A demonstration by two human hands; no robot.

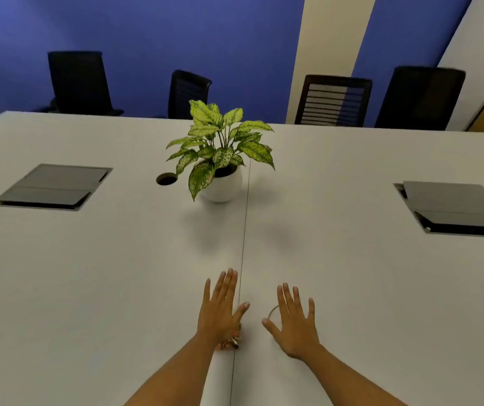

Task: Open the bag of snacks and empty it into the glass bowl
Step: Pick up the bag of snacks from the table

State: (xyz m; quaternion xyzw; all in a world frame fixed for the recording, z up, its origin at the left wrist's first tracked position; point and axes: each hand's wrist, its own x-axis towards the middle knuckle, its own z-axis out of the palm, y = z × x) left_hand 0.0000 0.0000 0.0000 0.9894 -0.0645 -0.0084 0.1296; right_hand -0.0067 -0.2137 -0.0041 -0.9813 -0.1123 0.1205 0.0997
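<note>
Hands are spread flat, fingers apart: your left hand [220, 306] hides most of the snack bag [232, 344], your right hand [295, 323] covers the glass bowl [271, 312] except a rim sliver.

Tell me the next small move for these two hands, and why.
Probably lower the left hand onto the snack bag peeking out beneath its wrist and grasp it. Both hands are spread open and hold nothing, the bag looks unopened as far as can be seen, and the glass bowl sits mostly hidden under the right hand.
</note>
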